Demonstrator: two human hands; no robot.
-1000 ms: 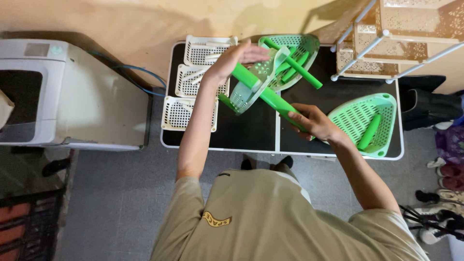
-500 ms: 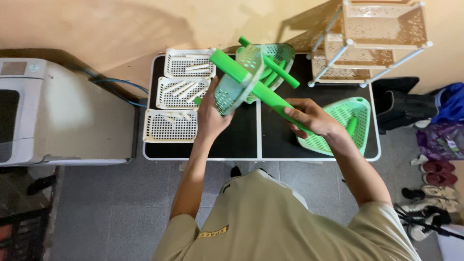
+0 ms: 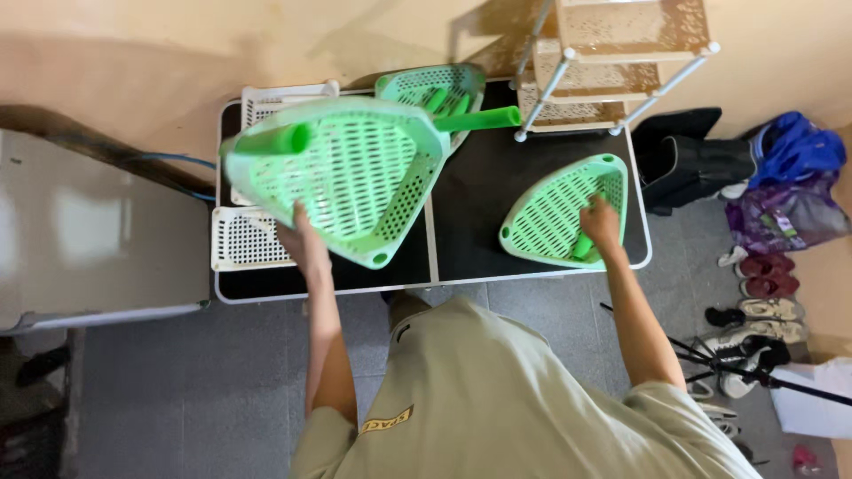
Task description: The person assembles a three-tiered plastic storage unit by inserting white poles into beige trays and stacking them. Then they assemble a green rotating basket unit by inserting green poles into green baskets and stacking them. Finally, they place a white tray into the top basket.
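My left hand (image 3: 303, 244) grips the raised green shelf (image 3: 342, 177) by its lower edge; my right hand (image 3: 601, 222) closes on a green tube (image 3: 581, 247) in the second shelf (image 3: 555, 208).

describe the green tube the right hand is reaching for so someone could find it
On the black folding table, find the green triangular tray lying flat at its right end. The short green tube lies inside it under the right hand, alone, unlike those in the far tray.

centre: bare black table (image 3: 470, 213) between raised shelf (image 3: 342, 177) and flat shelf (image 3: 555, 213), open for a hand | left: white trays (image 3: 244, 239) fill the edge | back: third shelf (image 3: 435, 89), rack legs (image 3: 541, 89) block
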